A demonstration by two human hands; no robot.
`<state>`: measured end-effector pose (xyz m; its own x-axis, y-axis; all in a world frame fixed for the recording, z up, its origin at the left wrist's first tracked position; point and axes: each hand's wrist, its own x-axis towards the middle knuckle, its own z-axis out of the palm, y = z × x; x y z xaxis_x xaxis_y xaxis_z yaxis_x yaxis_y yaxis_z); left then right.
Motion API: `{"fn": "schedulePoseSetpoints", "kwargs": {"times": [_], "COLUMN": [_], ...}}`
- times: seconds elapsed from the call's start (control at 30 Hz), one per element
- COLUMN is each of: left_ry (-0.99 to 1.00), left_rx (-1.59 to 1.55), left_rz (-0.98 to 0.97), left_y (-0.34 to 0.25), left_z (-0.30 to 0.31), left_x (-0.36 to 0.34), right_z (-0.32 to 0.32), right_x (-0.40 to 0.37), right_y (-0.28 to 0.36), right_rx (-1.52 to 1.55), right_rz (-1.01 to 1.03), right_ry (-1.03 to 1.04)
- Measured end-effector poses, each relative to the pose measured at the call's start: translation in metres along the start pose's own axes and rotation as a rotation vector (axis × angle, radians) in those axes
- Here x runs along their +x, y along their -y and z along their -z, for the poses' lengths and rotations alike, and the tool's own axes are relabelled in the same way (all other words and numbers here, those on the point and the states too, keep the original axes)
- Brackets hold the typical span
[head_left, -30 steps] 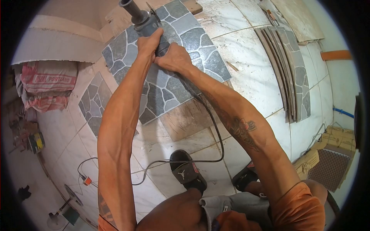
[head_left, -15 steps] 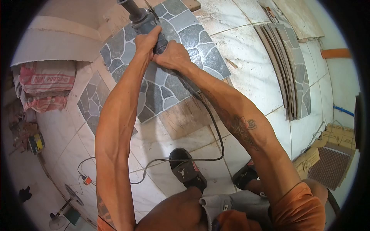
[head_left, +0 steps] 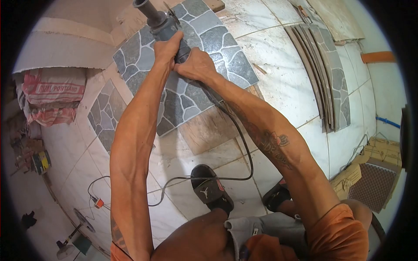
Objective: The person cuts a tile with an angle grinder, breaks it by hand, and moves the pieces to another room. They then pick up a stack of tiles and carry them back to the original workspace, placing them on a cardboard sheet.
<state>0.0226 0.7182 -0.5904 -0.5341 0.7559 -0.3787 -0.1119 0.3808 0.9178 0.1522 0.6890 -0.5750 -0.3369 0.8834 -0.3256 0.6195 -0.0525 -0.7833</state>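
Both my hands are closed round a dark angle grinder [head_left: 164, 28] at the top of the view. My left hand [head_left: 167, 51] wraps the body near the head, thumb along the top. Just behind it, my right hand [head_left: 194, 65] grips the rear part. The disc [head_left: 171, 14] stands edge-on near the far end of a grey stone-patterned tile [head_left: 215, 41]; whether it touches the tile is unclear. A side handle [head_left: 146, 8] points away to the upper left. The black cord [head_left: 244, 145] runs back from the tool and loops across the floor.
Under the tile lies a wooden board [head_left: 209, 130]. Several tiles [head_left: 320, 78] lean in a row at right. A cut tile piece [head_left: 104, 111] and cement bags [head_left: 54, 93] are at left. Cardboard [head_left: 383, 152], a fan [head_left: 65, 250] and a plug [head_left: 99, 202] lie farther out.
The grinder and both hands have shifted very slightly in the view, along with a small shift of the camera. My grip on the tool looks the same.
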Motion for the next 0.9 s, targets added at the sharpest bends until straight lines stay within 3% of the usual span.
{"fn": "schedulePoseSetpoints", "kwargs": {"times": [0.9], "left_ry": [-0.003], "left_rx": [0.022], "left_rz": [-0.022], "left_y": [0.008], "left_z": [-0.002], "left_x": [-0.023], "right_z": [0.000], "right_x": [-0.019], "right_y": [-0.010], "right_rx": [0.013], "right_rz": [0.003], "right_ry": [-0.011]}}
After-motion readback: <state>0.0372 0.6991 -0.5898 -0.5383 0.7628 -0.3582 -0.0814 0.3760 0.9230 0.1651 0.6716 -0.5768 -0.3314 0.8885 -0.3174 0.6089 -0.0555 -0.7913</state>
